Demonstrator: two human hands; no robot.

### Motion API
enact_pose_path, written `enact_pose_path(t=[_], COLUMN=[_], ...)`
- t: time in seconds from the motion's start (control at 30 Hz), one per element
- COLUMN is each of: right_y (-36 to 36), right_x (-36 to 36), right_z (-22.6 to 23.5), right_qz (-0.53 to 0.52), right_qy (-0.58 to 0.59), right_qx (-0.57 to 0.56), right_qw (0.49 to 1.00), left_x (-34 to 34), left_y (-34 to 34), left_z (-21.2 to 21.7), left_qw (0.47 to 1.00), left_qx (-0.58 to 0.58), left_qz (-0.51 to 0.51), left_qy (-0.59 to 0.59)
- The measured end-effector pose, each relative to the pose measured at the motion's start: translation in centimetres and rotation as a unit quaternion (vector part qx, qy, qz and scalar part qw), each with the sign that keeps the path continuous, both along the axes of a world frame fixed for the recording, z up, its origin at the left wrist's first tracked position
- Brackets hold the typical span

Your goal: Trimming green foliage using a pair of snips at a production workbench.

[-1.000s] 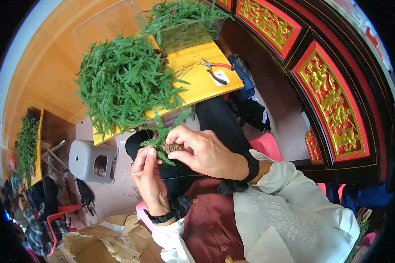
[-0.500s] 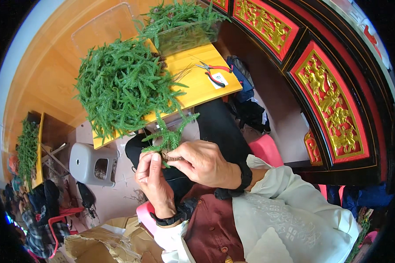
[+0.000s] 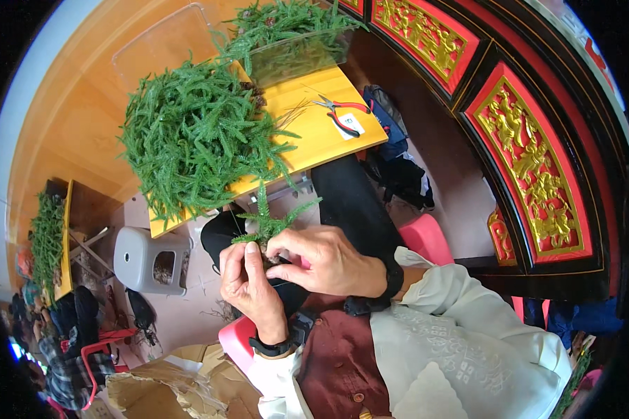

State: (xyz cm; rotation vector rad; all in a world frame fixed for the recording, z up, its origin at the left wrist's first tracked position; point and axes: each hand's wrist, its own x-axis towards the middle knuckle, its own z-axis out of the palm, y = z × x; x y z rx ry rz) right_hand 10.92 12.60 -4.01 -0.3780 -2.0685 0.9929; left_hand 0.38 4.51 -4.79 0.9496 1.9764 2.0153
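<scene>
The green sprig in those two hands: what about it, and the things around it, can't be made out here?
- Base of the green sprig, head view: covered by the fingers of the right hand and the left hand.
- Table top, head view: its left part lies under the heap of green sprigs.
- Clear box, head view: cut off by the top edge.
- Label under the red-handled pliers: too small to read.

Left hand (image 3: 250,285) and right hand (image 3: 328,260) together, fingers pinched closed
</scene>
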Motion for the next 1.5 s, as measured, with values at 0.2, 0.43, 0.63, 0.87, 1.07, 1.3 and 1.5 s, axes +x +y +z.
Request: enact_pose_path(t=[0.2,0.43,0.63,0.87,1.07,1.3,1.5], right_y=[2.0,2.4,2.2,3.5,3.7,3.8,4.1], right_x=[-1.2,-1.8,-1.3,-0.8,-0.8,-1.4,-1.2], right_z=[2.0,0.5,0.3,1.8,2.2,2.7,3.1], right_qz=[-0.034,0.01,0.022,0.088,0.15,0.198,0.245], right_qy=[0.041,0.011,0.047,-0.021,-0.069,0.052,-0.007], right_qx=[0.01,0.013,-0.006,-0.023,-0.048,0.159,0.227], right_qw=[0.999,1.0,0.999,0.996,0.985,0.966,0.943], left_x=[-0.5,-0.5,-1.0,-1.7,-2.3,-2.8,-3.1], left_y=[-0.4,-0.5,-0.8,-1.7,-2.3,-2.8,-3.3], left_z=[0.0,0.6,-0.1,0.2,0.2,1.0,1.8], left_qw=[0.994,0.992,0.997,0.979,0.954,0.893,0.937], left_qx=[-0.062,-0.069,-0.042,-0.016,-0.016,0.004,-0.069], left_qz=[-0.035,-0.049,-0.054,-0.172,-0.239,-0.327,-0.309], left_qy=[0.082,0.096,0.045,-0.107,-0.179,-0.311,-0.144])
